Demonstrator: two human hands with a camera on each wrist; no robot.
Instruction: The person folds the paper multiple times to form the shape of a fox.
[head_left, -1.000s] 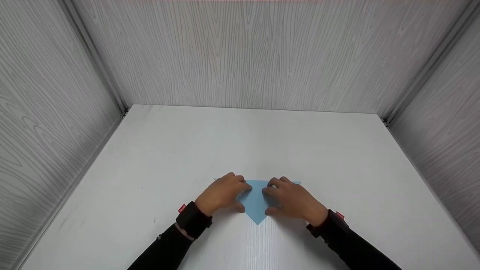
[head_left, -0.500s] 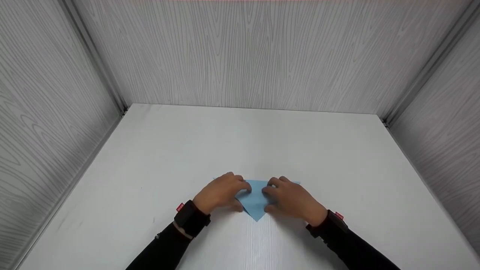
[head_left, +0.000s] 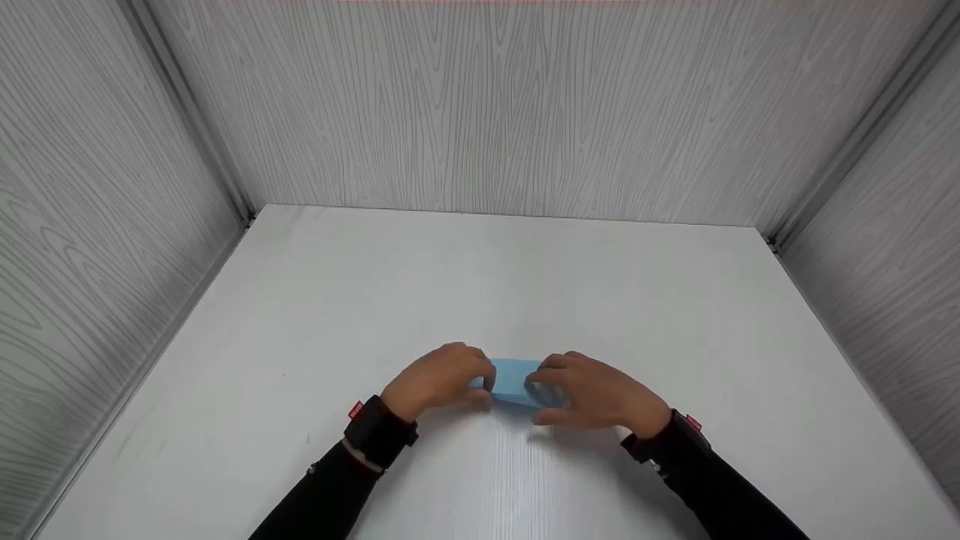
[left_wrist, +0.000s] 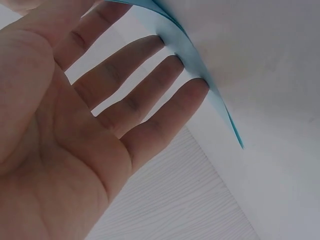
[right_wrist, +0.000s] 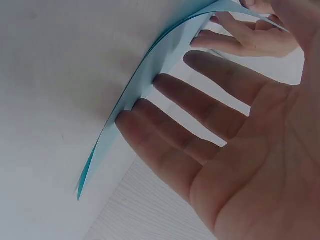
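- Blue paper (head_left: 511, 375) lies on the white worktop (head_left: 495, 277), about halfway between its left and right edges and well apart from its back edge; in the wrist views it curves and has thin layers.
- The left hand (head_left: 439, 379) is spread, its fingers (left_wrist: 167, 117) nearly straight, with tips touching the left part of the paper.
- The right hand (head_left: 604, 390) is spread too, its fingers (right_wrist: 200, 107) nearly straight, with tips touching the right part.
- The worktop is pale and smooth (a few tiny dark marks dot it toward the left edge), and soft shadows fall by both arms.
- A back wall (head_left: 487, 105) stands up along the back edge, grey with wavy wood lines.
- A left wall (head_left: 82, 187) and a right wall (head_left: 892, 187) have the same lines, and rise beside the left and right edges.
- Grey strips (head_left: 184, 112) run up from both back corners.
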